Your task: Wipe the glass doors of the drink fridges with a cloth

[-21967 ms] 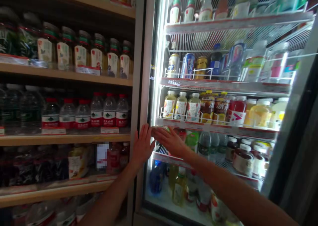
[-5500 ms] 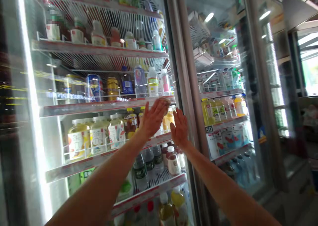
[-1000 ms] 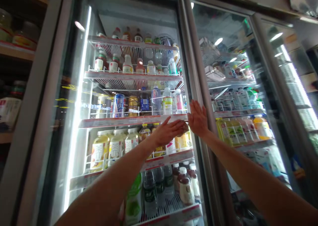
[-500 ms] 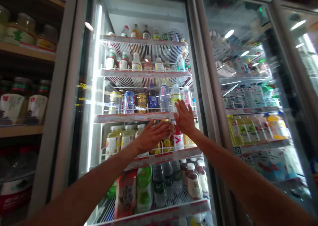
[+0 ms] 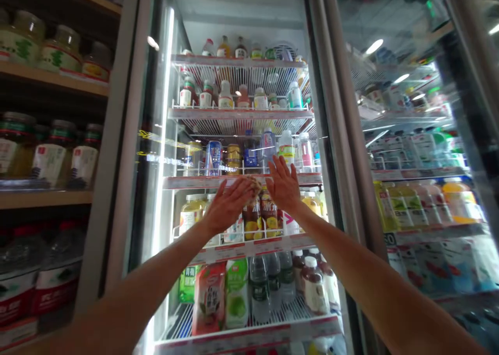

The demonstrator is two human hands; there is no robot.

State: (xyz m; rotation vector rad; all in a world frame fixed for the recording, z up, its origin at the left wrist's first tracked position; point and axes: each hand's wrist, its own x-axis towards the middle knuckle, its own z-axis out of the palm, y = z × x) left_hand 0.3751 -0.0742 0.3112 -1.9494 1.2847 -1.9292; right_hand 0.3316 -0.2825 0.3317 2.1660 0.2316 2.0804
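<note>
My left hand (image 5: pixel 229 205) reaches up to the glass door (image 5: pixel 241 12) of a lit drinks cooler, its fingers stretched flat. Under its fingertips is a small crumpled brownish patterned cloth (image 5: pixel 254 185), partly hidden by the fingers. To the right, my right hand (image 5: pixel 284 186) is spread with the palm toward the glass and nothing in it. Both hands are at the height of the middle shelf edge. Behind them stand dark bottles with yellow fruit labels (image 5: pixel 268 214) and, a shelf higher, a gold can (image 5: pixel 234 159).
Wooden shelves of jars and bottles (image 5: pixel 50 155) stand at the left. A second glass-fronted cooler (image 5: pixel 417 173) is on the right, past a metal door frame (image 5: pixel 337 110). Lower down are a red carton-like pack (image 5: pixel 209 298) and water bottles (image 5: pixel 260 287). Ceiling lights reflect in the glass.
Against the shelves, my left hand and the cloth have shifted left and up. My right hand has also slid left, staying spread. The view has turned slightly left.
</note>
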